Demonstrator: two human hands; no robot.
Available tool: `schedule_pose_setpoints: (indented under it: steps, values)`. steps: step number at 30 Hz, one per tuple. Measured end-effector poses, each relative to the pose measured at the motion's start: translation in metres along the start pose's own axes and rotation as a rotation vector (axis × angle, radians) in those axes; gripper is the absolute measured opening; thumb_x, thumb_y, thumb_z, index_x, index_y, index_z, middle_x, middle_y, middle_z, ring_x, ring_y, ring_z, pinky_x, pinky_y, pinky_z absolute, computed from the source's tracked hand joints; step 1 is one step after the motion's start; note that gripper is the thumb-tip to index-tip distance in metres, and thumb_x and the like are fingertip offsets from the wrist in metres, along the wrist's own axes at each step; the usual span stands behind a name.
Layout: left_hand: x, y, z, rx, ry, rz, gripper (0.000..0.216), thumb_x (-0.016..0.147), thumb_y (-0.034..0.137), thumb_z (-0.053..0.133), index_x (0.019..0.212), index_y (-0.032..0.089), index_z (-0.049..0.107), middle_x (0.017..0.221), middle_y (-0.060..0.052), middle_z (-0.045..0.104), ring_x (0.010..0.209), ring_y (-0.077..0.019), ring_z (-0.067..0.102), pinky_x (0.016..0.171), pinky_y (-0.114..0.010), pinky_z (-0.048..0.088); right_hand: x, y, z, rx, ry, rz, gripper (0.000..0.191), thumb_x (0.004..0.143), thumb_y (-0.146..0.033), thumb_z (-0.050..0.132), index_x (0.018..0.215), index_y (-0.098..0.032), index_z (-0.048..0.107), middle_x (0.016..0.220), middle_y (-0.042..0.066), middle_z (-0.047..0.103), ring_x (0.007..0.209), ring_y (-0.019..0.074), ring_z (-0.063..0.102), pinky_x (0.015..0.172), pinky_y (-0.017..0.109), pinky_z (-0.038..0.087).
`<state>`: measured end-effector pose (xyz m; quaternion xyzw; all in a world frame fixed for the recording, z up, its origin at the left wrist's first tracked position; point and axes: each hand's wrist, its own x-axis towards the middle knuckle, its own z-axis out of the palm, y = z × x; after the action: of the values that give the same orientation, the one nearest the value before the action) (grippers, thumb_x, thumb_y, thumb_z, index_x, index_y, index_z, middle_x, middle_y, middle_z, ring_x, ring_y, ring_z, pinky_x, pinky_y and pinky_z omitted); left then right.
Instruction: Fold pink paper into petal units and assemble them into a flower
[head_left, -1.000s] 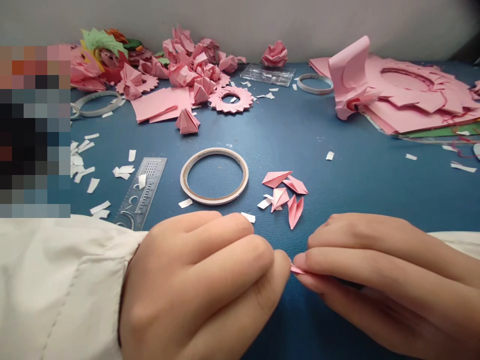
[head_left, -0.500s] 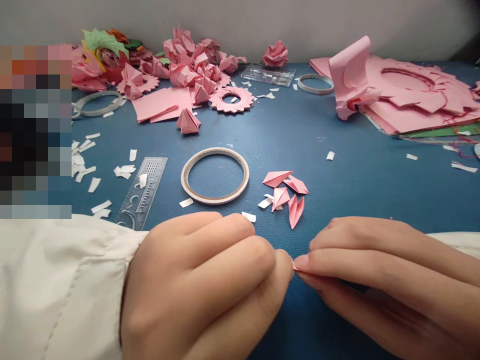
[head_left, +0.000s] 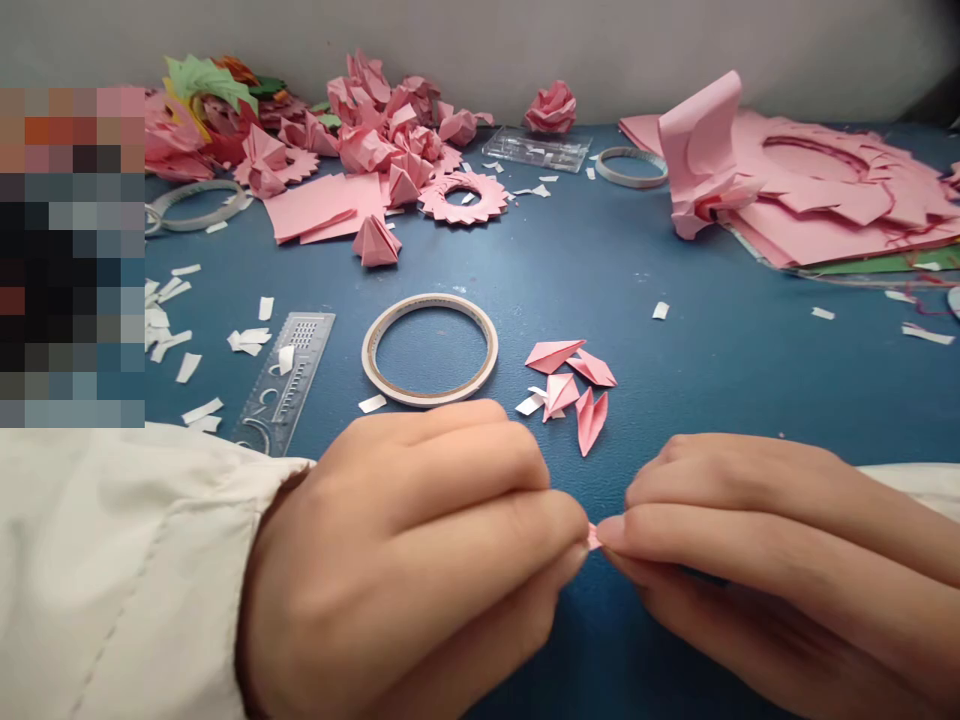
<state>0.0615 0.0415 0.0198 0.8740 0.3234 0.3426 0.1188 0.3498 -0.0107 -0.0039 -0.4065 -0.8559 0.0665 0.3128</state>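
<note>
Between my fingertips a small piece of pink paper (head_left: 595, 538) shows, mostly covered by the fingers. My left hand (head_left: 420, 560) pinches its left end with thumb and forefinger, the other fingers curled. From the right, my right hand (head_left: 772, 560) grips the other end between thumb and fingertips. Just beyond the hands lie several small folded pink paper pieces (head_left: 591, 420) in a loose cluster, with white scraps under one. A roll of tape (head_left: 430, 400) lies flat behind my left hand, and a clear plastic ruler (head_left: 300, 370) is left of it.
Pink paper flowers (head_left: 367, 140) are heaped at the back left, near a pink paper ring (head_left: 463, 200). Large pink paper sheets (head_left: 810, 220) lie at the back right. White scraps (head_left: 172, 345) are strewn over the blue table (head_left: 562, 270). A pixelated block hides the left edge.
My left hand has shifted slightly right and up, its thumb and forefinger now closing on the paper. A little more pink shows between the hands. My right hand has barely moved.
</note>
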Motion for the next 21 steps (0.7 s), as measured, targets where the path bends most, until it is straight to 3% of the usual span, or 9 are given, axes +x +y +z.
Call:
schedule_pose_setpoints:
  steps: [6, 11, 15, 21]
  values:
    - [0.024, 0.01, 0.017, -0.113, -0.063, -0.156, 0.026, 0.107, 0.056, 0.103, 0.121, 0.035, 0.098, 0.095, -0.006, 0.085, 0.088, -0.0297, 0.085, 0.069, -0.036, 0.075, 0.002, 0.002, -0.003, 0.079, -0.018, 0.017, 0.036, 0.121, 0.001, 0.074, 0.135, -0.031, 0.083, 0.105, -0.002, 0.09, 0.089, 0.0193, 0.091, 0.111, 0.032, 0.076]
    - [0.02, 0.003, 0.005, -0.259, -0.119, -0.227, 0.004, 0.11, 0.033, 0.1, 0.107, 0.031, 0.098, 0.084, -0.001, 0.084, 0.075, -0.022, 0.081, 0.061, -0.028, 0.067, 0.004, 0.003, -0.006, 0.106, -0.023, 0.028, 0.035, 0.122, -0.001, 0.076, 0.136, -0.031, 0.087, 0.105, -0.001, 0.091, 0.09, 0.0174, 0.091, 0.106, 0.028, 0.078]
    - [0.018, -0.004, -0.002, -0.422, -0.156, -0.245, 0.023, 0.111, 0.008, 0.089, 0.098, 0.025, 0.097, 0.08, 0.007, 0.084, 0.063, -0.0073, 0.071, 0.057, -0.014, 0.055, 0.006, 0.003, -0.006, 0.079, -0.017, 0.027, 0.032, 0.121, -0.004, 0.079, 0.132, -0.033, 0.087, 0.104, -0.002, 0.091, 0.087, 0.019, 0.092, 0.101, 0.029, 0.08]
    - [0.02, -0.006, 0.002, -0.518, -0.148, -0.348, 0.02, 0.106, 0.009, 0.093, 0.095, 0.023, 0.103, 0.074, 0.006, 0.081, 0.059, -0.0045, 0.068, 0.053, -0.009, 0.048, 0.001, 0.004, 0.002, -0.004, 0.015, -0.003, 0.035, 0.117, -0.001, 0.073, 0.132, -0.032, 0.079, 0.102, -0.004, 0.089, 0.082, 0.018, 0.09, 0.102, 0.031, 0.079]
